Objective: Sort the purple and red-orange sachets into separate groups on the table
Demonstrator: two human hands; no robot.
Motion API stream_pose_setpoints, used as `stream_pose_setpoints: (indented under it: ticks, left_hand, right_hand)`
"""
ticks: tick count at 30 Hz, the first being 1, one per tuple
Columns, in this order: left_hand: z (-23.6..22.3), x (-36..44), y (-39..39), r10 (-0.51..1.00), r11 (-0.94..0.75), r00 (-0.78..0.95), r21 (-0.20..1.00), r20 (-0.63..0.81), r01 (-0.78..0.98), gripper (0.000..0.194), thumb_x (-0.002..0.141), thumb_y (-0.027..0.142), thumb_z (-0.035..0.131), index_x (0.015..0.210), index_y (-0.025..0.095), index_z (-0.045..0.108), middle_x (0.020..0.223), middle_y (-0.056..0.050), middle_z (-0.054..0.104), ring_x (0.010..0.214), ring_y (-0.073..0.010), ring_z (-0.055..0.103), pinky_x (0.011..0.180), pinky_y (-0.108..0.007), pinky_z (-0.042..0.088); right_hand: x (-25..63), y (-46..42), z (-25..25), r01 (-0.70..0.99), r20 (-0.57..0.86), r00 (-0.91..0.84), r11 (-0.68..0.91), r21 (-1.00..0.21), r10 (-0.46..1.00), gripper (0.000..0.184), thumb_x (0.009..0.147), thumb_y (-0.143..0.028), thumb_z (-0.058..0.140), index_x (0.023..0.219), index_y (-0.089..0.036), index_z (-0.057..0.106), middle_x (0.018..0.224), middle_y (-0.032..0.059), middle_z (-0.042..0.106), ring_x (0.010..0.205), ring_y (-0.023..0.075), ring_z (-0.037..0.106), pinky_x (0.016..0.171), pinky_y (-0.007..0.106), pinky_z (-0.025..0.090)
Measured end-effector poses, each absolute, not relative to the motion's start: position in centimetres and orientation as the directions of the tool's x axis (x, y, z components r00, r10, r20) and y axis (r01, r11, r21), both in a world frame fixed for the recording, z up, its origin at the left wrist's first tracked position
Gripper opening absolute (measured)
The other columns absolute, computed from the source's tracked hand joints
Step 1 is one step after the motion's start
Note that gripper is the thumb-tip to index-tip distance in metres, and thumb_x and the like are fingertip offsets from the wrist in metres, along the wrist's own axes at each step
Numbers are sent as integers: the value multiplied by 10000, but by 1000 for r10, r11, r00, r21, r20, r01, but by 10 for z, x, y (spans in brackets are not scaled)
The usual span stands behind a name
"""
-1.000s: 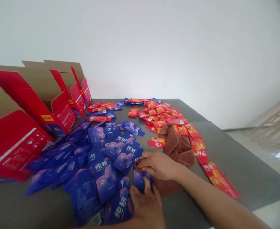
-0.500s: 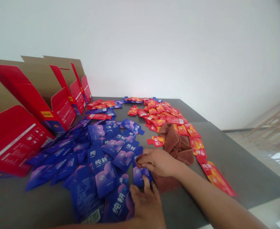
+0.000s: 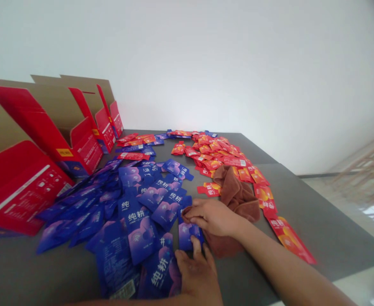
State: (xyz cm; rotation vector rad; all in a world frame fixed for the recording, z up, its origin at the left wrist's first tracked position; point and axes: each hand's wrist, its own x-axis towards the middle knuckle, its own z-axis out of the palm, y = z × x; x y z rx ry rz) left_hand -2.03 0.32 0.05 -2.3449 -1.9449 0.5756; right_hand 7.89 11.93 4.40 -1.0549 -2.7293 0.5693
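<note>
My right hand (image 3: 215, 216) grips a brown cloth (image 3: 238, 193), a fold of it bunched at the fingertips and pressed against the upper part of a blue pouch (image 3: 187, 238). The rest of the cloth lies crumpled on the table, behind and below the wrist. At the pouch's lower edge is my left hand (image 3: 199, 272), fingers apart, one fingertip resting on the pouch and holding it down flat. Left of both hands spreads a heap of similar blue-purple pouches (image 3: 140, 229) with white lettering, some overlapping.
Red-orange pouches (image 3: 221, 151) form a heap farther back, with others (image 3: 292, 238) curving down the right side. Several open red cartons (image 3: 24, 187) stand along the left. The grey table (image 3: 317, 221) meets a white wall (image 3: 206, 63); its right edge drops to the floor.
Both hands, the cloth and the pouch keep nearly the same place. The whole view has shifted very slightly.
</note>
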Motion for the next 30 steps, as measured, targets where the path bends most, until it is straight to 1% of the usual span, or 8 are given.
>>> stream_pose_setpoints:
  ticks: [3,5,11,16,21,23,27,30]
  left_hand:
    - [3,-22,1,961,-232,176,-275,-212,933,639,782,-36,482,1293,341,551,1441,-108,487,1120,-394,599,976,-555,408]
    - [2,-23,1,958,-245,193,-252,-213,936,624,788,-32,479,1294,326,554,1438,-115,489,1119,-393,600,966,-564,420]
    - [-1,-25,3,944,-249,208,-143,-255,958,558,817,25,500,1296,304,562,1436,-104,498,1151,-406,573,986,-593,400]
    - [-3,-23,0,968,-218,188,-185,-167,958,571,784,-2,498,1258,300,597,1396,-123,543,1141,-370,591,1007,-578,386]
    - [-4,-24,-2,972,-228,208,-234,-106,945,552,779,3,544,1228,315,613,1372,-112,570,1095,-348,623,981,-549,416]
    - [-4,-25,-1,973,-227,211,-247,-90,942,536,774,7,562,1212,309,627,1358,-117,580,1087,-357,627,972,-543,423]
    - [-8,-26,0,971,-236,220,-207,-99,950,499,787,48,583,1215,299,629,1319,-114,613,1081,-366,627,963,-545,428]
    - [-11,-26,0,971,-234,215,-215,-108,948,497,789,60,583,1223,299,626,1345,-103,597,1083,-369,622,971,-554,414]
  right_hand:
    - [83,127,40,709,15,-660,630,-318,751,230,961,-261,471,1010,-216,691,963,48,629,854,154,569,739,250,387]
    - [82,125,42,701,24,-673,647,-301,739,227,958,-260,472,1010,-216,688,981,51,627,871,160,567,737,253,386]
    - [73,107,52,474,-12,-858,784,-401,513,186,941,-265,503,978,-240,683,967,19,645,882,153,573,754,250,392]
    - [77,119,42,597,36,-753,705,-382,657,232,969,-265,467,1073,-230,671,1014,40,632,898,148,568,757,242,390]
    - [81,126,40,713,36,-656,634,-299,754,231,964,-261,470,1020,-220,691,967,49,630,877,161,561,745,253,388]
    - [78,121,45,674,30,-697,669,-314,717,228,959,-255,471,1021,-222,687,990,48,639,893,164,566,748,255,390]
    - [72,108,53,483,-22,-854,777,-404,520,192,941,-258,500,986,-244,686,990,17,661,912,155,576,758,248,395]
    - [73,110,51,497,-14,-839,756,-426,544,196,944,-259,501,1009,-241,685,992,18,662,906,150,577,756,244,395]
